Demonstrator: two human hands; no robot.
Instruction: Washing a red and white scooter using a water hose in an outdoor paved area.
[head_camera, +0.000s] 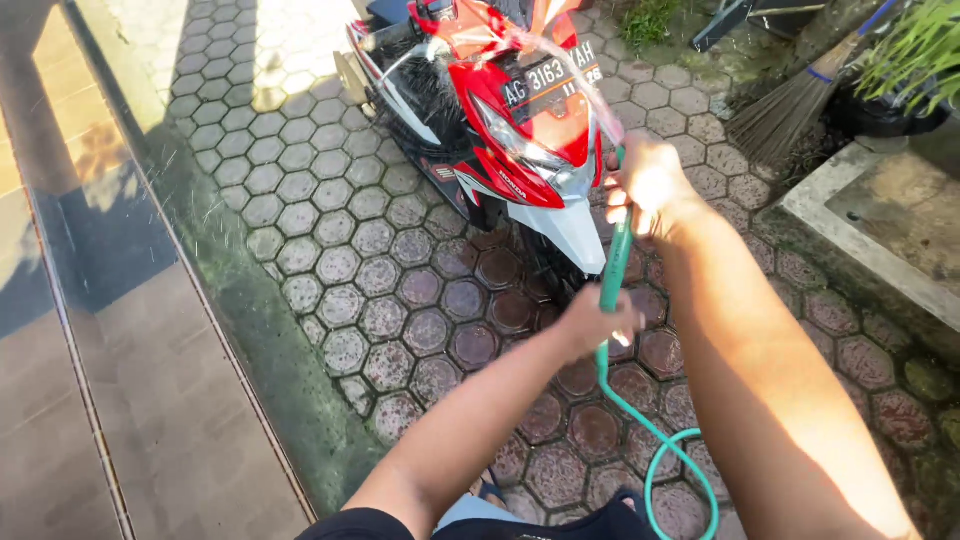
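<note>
Green hose (612, 285), thin, looping, gripped in both hands

A: Report item counts.
B: Scooter (500, 120): one. Hose (640, 420): one, green. Broom (790, 110): one.
A: Hands?
B: Two: left hand (600, 322), right hand (648, 185).
A: Plants?
B: One potted plant (905, 60) and one weed clump (650, 20).

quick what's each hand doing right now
Left hand: closed on the green hose.
Right hand: closed on the hose near its end, spraying water at the red scooter.
</note>
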